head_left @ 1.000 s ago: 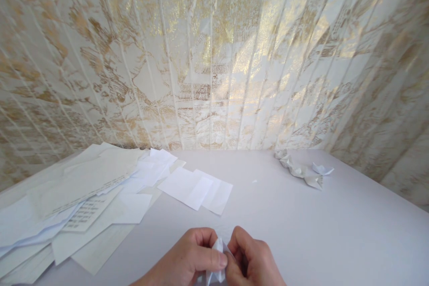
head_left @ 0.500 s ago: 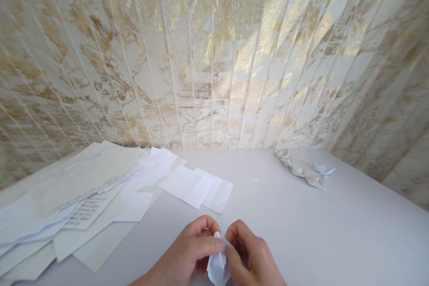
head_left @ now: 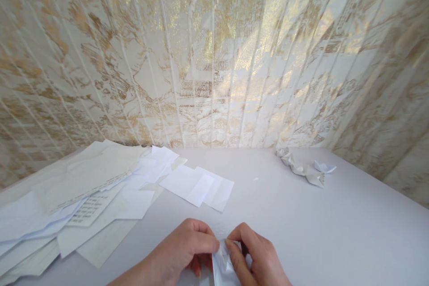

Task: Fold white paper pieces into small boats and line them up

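Near the bottom centre of the head view, a small folded white paper (head_left: 224, 268) is held between both hands. My left hand (head_left: 187, 248) pinches its upper left edge between thumb and index finger, the other fingers curled below. On the other side, my right hand (head_left: 256, 254) pinches the paper's upper right part with thumb and index finger. The paper's lower end runs out of the frame, and my right hand covers part of it.
A spread pile of white paper sheets (head_left: 90, 183), some printed, lies at the left. Small paper pieces (head_left: 187, 184) lie beyond my hands. Folded paper shapes (head_left: 298, 167) and a smaller white one (head_left: 324, 167) lie at the back right. A patterned curtain (head_left: 214, 53) hangs behind the table (head_left: 321, 232).
My hands have shifted their pinch on the folded paper, which now appears wider and slightly lower. My left hand has moved a little left and its thumb now lies at the paper's edge.
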Action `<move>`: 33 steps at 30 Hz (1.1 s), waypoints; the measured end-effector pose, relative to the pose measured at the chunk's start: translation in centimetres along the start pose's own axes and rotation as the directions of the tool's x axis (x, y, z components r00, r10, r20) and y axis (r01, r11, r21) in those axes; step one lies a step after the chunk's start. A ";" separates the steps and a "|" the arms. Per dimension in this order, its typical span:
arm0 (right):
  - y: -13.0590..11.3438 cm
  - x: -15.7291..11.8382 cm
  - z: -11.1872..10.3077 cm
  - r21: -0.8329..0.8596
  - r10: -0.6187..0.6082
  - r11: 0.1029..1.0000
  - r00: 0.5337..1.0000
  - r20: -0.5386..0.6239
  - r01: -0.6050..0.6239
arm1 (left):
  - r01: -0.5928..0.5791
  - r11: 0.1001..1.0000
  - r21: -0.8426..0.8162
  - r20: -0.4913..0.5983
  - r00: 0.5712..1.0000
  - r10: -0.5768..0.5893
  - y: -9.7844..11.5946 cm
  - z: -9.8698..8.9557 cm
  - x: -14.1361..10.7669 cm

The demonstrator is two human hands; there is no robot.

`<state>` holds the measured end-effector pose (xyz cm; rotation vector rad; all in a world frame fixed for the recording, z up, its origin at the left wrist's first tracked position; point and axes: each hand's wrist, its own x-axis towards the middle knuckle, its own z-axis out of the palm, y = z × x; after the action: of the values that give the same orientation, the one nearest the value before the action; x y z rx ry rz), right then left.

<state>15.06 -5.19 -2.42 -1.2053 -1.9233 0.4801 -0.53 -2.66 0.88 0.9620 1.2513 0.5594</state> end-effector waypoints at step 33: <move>0.6 -0.4 -0.1 0.034 -0.202 0.978 0.978 -0.051 0.204 | 0.131 0.821 -0.556 0.353 0.931 0.091 -0.6 0.8 -0.5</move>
<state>15.52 -5.25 -2.93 -0.9735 -1.9619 0.3760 0.06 -3.62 0.62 0.5016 0.6843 0.6555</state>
